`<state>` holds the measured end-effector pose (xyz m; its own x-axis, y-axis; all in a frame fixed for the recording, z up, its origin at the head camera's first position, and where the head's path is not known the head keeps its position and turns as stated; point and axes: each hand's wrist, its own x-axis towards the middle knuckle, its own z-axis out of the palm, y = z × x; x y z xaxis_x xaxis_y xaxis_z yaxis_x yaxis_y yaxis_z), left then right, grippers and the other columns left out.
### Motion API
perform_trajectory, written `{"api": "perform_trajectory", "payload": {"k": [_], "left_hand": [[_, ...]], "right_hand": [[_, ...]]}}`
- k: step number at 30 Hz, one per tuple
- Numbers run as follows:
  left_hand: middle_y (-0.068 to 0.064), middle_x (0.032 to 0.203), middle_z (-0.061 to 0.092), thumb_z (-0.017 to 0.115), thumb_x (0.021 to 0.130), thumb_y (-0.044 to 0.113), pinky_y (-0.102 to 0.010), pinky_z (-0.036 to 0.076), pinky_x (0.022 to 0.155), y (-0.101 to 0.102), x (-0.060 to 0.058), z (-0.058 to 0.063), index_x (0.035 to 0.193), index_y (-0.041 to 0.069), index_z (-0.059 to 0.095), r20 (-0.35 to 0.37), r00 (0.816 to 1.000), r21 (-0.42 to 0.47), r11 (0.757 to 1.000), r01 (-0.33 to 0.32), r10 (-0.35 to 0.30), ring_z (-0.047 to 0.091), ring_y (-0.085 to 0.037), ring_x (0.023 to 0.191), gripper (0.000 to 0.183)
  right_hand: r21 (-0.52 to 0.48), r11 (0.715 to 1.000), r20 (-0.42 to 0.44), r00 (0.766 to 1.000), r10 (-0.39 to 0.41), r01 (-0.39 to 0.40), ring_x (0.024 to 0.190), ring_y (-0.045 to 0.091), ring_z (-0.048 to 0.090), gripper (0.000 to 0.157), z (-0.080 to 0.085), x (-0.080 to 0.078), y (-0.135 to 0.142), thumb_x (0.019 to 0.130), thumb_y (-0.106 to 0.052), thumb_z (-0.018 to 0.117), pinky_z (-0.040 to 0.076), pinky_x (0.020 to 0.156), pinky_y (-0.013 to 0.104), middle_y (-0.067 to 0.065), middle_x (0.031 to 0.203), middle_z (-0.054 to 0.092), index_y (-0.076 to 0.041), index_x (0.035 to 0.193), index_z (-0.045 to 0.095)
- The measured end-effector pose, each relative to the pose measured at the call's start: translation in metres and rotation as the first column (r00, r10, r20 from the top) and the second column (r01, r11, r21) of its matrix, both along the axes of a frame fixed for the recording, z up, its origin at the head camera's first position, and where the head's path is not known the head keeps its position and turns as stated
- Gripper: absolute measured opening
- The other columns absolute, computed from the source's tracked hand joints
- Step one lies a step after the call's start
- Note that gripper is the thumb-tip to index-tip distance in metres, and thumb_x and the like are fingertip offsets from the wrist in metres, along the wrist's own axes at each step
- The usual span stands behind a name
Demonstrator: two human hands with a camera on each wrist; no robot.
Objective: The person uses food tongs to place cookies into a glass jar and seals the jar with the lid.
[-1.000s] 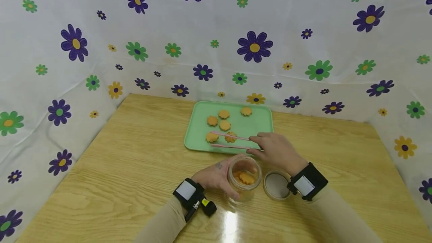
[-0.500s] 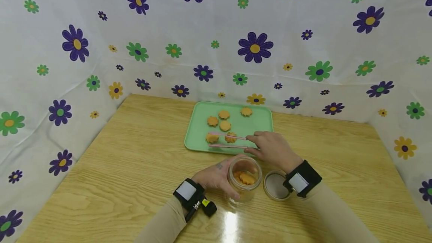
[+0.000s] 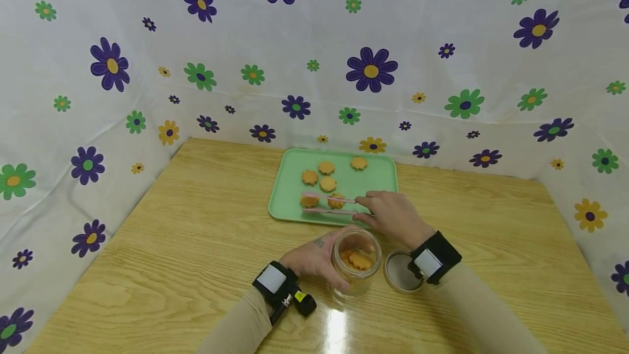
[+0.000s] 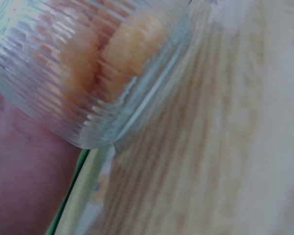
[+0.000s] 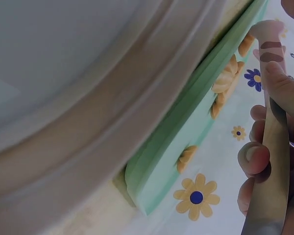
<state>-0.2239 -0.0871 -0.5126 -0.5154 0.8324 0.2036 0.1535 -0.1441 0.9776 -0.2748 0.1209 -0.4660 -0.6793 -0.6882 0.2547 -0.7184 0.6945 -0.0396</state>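
My left hand point(image 3: 314, 258) grips a clear ribbed glass jar point(image 3: 361, 284), mouth up, near the table's middle. Several scalloped golden cookies point(image 3: 360, 260) lie inside; the jar point(image 4: 110, 120) fills the top of the left wrist view. With my right hand point(image 3: 393, 214) I hold pink-tipped tongs point(image 3: 339, 212), metal-handled in the right wrist view. Their spread arms reach left over the green tray point(image 3: 375, 179). One tip overlaps the front-left cookie point(image 3: 309, 202), the other lies on its near side; whether they touch it I cannot tell. Another cookie point(image 3: 336, 201) sits between the arms, closer to my hand.
A round jar lid point(image 3: 403, 271) lies right of the jar, partly beneath my right wrist; its rim point(image 5: 103, 105) looms large in the right wrist view. More cookies point(image 3: 327, 183) sit toward the tray's back. A flower-print cloth point(image 3: 314, 31) hangs behind the wooden table point(image 3: 196, 234).
My right hand and the tongs have shifted slightly left, bringing the tips farther around the front-left cookie. The tong arms have drawn a little closer together. My left hand and jar stay put.
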Motion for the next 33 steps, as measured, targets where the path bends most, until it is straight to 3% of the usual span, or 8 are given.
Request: {"api": "perform_trajectory", "payload": {"k": [11, 24, 33], "left_hand": [[-0.022, 0.137, 0.048, 0.08, 0.059, -0.021, -0.044, 0.03, 0.112, 0.0, 0.001, 0.001, 0.142, 0.002, 0.036, -0.004, 1.0, -0.004, 1.0, -0.007, 0.007, 0.042, -0.025, 0.128, 0.097], [-0.016, 0.136, 0.051, 0.079, 0.059, -0.022, -0.043, 0.03, 0.112, 0.001, 0.001, 0.001, 0.142, 0.005, 0.037, 0.016, 1.0, 0.02, 1.0, 0.002, -0.002, 0.042, -0.026, 0.128, 0.097], [-0.02, 0.134, 0.05, 0.078, 0.062, -0.02, -0.048, 0.03, 0.112, 0.0, 0.007, 0.02, 0.14, 0.001, 0.037, 0.023, 0.999, 0.043, 0.999, 0.023, -0.024, 0.043, -0.028, 0.127, 0.091]], "right_hand": [[0.004, 0.999, 0.038, 0.999, -0.039, 0.038, 0.071, 0.015, 0.063, 0.037, -0.006, -0.003, -0.007, 0.09, -0.038, 0.067, 0.056, 0.057, 0.034, 0.0, 0.084, 0.067, -0.01, 0.114, 0.071], [0.0, 0.995, 0.104, 0.99, -0.096, 0.097, 0.072, 0.017, 0.064, 0.026, -0.008, -0.005, -0.012, 0.094, -0.034, 0.064, 0.056, 0.057, 0.037, -0.001, 0.08, 0.068, -0.011, 0.101, 0.073], [-0.041, 0.991, 0.185, 0.976, -0.118, 0.128, 0.06, 0.011, 0.055, 0.022, -0.01, -0.005, -0.014, 0.094, -0.031, 0.064, 0.049, 0.049, 0.031, -0.002, 0.075, 0.068, -0.012, 0.094, 0.074]]}}
